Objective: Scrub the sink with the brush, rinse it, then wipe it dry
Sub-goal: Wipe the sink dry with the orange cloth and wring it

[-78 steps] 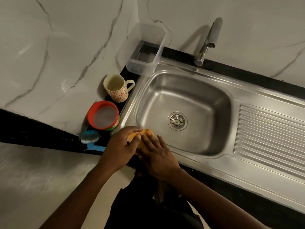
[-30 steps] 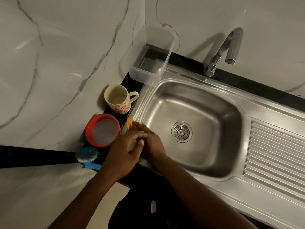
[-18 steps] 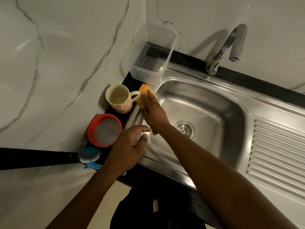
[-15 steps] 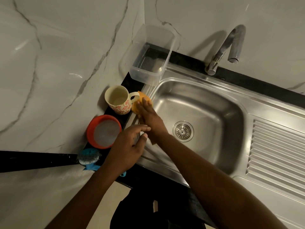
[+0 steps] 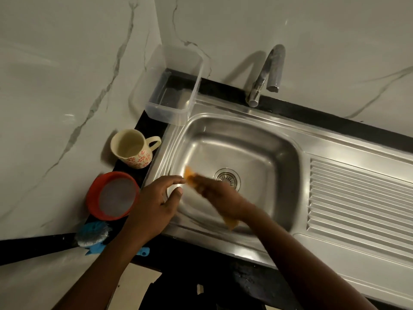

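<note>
Head view shows your right hand [image 5: 218, 196], blurred, pressing an orange cloth [image 5: 188, 173] against the sink [image 5: 257, 142] basin's left wall, grip spread flat; your left hand [image 5: 154, 204] hovers at the rim, grip wide, empty; the brush [image 5: 93, 233] lies on the black tabletop [image 5: 223, 89] beside a red bowl [image 5: 111, 195].

Orange cloth [image 5: 189, 173], blurred, seemingly flat in steel sink [image 5: 257, 142]; blue brush [image 5: 92, 232] lying on counter [image 5: 147, 130].

Orange cloth [image 5: 188, 173] pressed inside the steel sink [image 5: 257, 139]

The blurred right hand [image 5: 220, 195] lies flat on the cloth beside the drain. The left hand [image 5: 156, 204], its fingers relaxed, rests at the sink's left rim. The brush [image 5: 92, 233] lies on the tabletop.
</note>
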